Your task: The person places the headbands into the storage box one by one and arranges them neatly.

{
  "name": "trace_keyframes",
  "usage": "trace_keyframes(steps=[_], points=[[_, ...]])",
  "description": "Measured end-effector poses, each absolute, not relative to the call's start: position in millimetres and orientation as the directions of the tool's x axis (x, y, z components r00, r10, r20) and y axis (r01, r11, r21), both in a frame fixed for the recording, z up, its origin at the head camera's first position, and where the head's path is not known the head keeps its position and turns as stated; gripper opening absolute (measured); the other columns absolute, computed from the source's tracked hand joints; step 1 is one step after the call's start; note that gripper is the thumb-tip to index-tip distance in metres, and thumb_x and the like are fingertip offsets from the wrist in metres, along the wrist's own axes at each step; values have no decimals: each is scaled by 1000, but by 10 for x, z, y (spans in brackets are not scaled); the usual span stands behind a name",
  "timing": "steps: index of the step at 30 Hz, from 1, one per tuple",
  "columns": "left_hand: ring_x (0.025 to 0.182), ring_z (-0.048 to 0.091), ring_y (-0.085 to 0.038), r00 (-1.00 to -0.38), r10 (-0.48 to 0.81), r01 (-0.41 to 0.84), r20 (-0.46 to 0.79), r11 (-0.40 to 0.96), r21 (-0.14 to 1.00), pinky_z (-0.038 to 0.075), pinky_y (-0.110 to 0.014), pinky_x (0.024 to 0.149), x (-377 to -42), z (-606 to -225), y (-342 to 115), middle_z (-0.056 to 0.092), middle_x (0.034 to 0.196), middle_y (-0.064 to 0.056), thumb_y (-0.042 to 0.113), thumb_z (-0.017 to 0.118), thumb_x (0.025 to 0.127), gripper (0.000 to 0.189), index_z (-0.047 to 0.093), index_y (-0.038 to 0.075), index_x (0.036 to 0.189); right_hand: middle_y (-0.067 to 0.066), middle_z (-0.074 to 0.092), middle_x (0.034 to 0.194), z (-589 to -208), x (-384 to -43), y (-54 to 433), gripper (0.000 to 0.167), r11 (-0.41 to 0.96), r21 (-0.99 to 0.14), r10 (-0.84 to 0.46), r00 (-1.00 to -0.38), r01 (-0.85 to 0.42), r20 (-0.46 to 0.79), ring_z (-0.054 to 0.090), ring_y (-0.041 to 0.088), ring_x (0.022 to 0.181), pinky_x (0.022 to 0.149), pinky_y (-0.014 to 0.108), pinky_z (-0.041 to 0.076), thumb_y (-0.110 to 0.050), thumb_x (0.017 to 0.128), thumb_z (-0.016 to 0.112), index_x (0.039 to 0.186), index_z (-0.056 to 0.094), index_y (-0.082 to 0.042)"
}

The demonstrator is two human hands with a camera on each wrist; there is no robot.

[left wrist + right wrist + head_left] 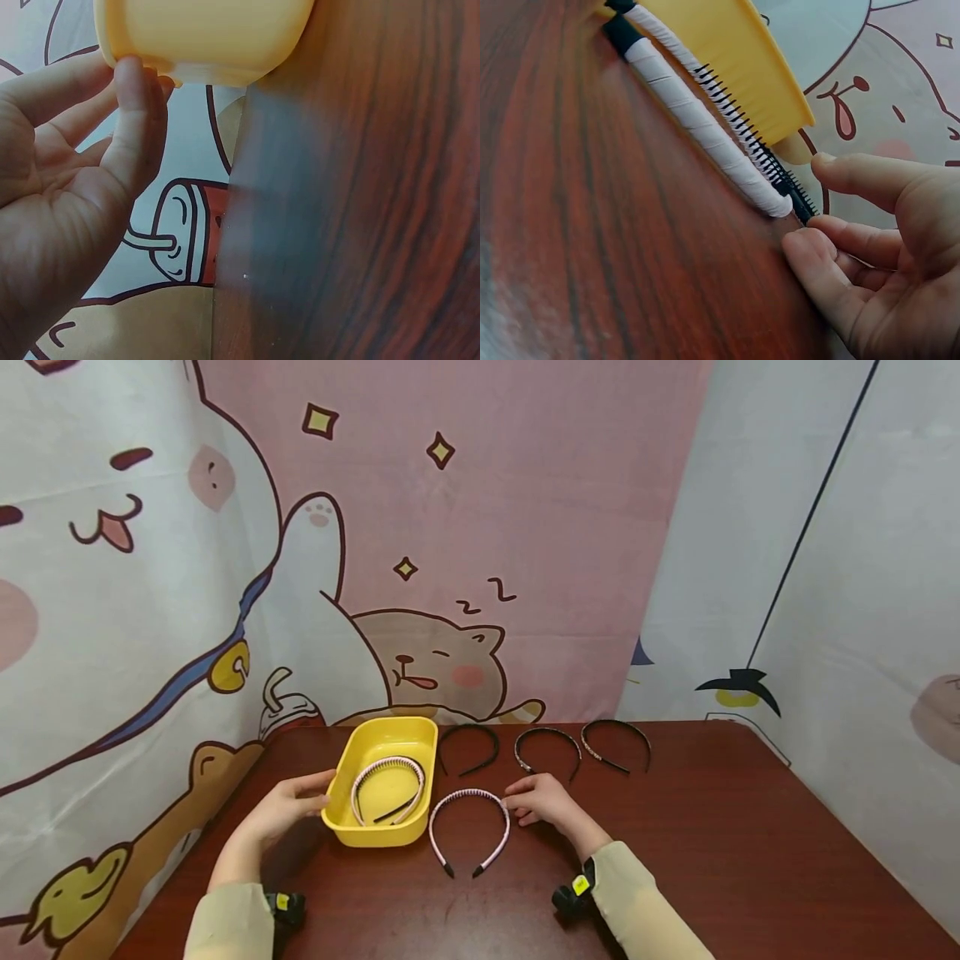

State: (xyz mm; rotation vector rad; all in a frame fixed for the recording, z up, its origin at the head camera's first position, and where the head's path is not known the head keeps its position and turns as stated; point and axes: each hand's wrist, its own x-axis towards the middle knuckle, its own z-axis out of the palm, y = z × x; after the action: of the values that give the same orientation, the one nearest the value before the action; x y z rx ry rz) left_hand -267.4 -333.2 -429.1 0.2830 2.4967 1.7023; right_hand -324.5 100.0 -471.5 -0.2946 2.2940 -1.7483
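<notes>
A yellow tray (378, 837) stands on the table's left half; at least one pink headband (397, 760) with black teeth lies inside. The left hand (288, 806) holds the tray's left rim, thumb and fingertips against the edge in the left wrist view. Right of the tray, another pink headband (470, 792) lies on the table, its dark tips toward the person. The right hand (551, 802) is at this headband's right side. In the right wrist view its fingertips (823, 226) are at the band's curve, with index finger and thumb spread apart.
Three dark headbands lie along the back of the brown table (712, 827): a plain black one (491, 739), a patterned one (551, 730) and another patterned one (615, 722). A cartoon-printed curtain (540, 527) hangs just behind the table.
</notes>
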Motion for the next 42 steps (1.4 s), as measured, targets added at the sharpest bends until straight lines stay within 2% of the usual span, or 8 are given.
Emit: trace_keyframes(steps=[8, 14, 21, 30, 42], points=[[103, 62, -31, -977, 213, 80, 8, 332, 940, 52, -38, 86, -2655, -4351, -3313, 48, 138, -27, 7, 60, 94, 55, 41, -6, 144, 8, 67, 80, -4666, -3199, 957, 41, 425, -899, -310, -950, -104, -37, 65, 18, 65, 56, 32, 56, -10, 76, 81, 110, 68, 8], [104, 62, -30, -978, 209, 82, 12, 331, 940, 51, -41, 88, -2658, -4375, -3317, 49, 138, -27, 7, 61, 94, 54, 42, -5, 143, 7, 66, 79, -4677, -3175, 932, 39, 464, -876, -317, -948, -135, -22, 66, 19, 62, 55, 32, 56, -10, 76, 81, 109, 69, 7], [104, 61, -32, -974, 228, 97, 21, 330, 939, 52, -37, 86, -2669, -4339, -3322, 47, 138, -28, 7, 61, 94, 54, 42, -6, 143, 5, 66, 75, -4706, -3178, 892, 36, 517, -841, -289, -957, -159, 3, 64, 19, 53, 51, 31, 54, -16, 74, 83, 103, 73, 2], [102, 62, -28, -977, 214, 85, 10, 343, 936, 52, -34, 85, -2669, -4304, -3320, 48, 138, -28, 7, 61, 93, 54, 42, -6, 142, 4, 66, 67, -4686, -3169, 886, 27, 536, -827, -296, -955, -169, 3, 64, 18, 52, 50, 30, 54, -11, 76, 80, 98, 74, 3], [105, 61, -27, -980, 199, 74, -6, 392, 917, 51, -38, 88, -2678, -4297, -3326, 48, 139, -26, 10, 61, 94, 54, 42, -4, 144, 3, 65, 65, -4701, -3205, 870, 21, 514, -845, -272, -962, -148, 3, 62, 15, 49, 49, 29, 54, -4, 73, 77, 93, 74, 2]])
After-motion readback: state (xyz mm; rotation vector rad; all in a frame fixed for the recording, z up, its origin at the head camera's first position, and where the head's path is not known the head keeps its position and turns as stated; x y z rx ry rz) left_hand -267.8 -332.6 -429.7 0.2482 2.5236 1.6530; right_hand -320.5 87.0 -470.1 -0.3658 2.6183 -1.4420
